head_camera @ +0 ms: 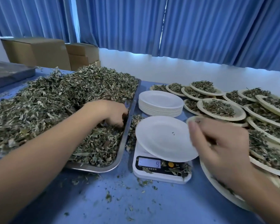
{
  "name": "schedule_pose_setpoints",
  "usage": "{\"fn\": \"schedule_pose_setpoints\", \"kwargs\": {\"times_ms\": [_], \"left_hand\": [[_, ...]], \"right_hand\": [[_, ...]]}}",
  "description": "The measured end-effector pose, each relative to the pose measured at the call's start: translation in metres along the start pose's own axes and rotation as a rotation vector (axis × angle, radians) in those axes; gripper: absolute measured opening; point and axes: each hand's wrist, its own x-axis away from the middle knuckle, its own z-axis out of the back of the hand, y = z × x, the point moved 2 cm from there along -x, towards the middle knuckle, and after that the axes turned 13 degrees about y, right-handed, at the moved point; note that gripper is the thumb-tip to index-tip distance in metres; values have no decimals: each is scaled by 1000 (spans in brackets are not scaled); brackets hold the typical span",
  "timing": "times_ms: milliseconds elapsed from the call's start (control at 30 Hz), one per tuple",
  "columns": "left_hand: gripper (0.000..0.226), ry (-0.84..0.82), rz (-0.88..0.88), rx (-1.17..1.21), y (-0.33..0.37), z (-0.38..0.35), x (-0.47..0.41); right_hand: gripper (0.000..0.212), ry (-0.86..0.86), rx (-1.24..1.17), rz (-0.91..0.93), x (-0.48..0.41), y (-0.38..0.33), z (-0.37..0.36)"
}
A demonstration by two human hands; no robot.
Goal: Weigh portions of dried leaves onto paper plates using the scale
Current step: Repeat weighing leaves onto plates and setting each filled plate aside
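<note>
right hand (220, 143) blurred, left hand (111, 113) part-buried

Tray (94, 169): we see bare metal, glossy and smooth at the rim.
Dried leaves (58, 101): matt, crumpled, rough.
Plate on the scale (162, 139): white paper, smooth and matt.
Filled plates (239, 113): cream paper, matt.
Scale (160, 176): white plastic; we note a glossy black front panel.
Table (152, 204): blue, smooth, matt.
Curtains (200, 29): blue cloth, pleated.
Boxes (37, 50): brown cardboard, matt to us.
</note>
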Motion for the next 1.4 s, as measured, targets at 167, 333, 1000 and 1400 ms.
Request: {"fn": "schedule_pose_setpoints", "kwargs": {"times_ms": [167,333,1000,1400], "left_hand": [[21,16,17,34,-4,-4,-7],[13,38,61,79,-6,-12,-10],[15,23,52,84,-4,-12,-7],[12,30,52,64,-2,-10,-4]], "right_hand": [[47,-306,-186,306,41,-58,-19],[46,-453,-144,409,68,-64,-35],[35,-387,-52,348,63,-50,-2],[27,-319,317,148,72,-17,37]]}}
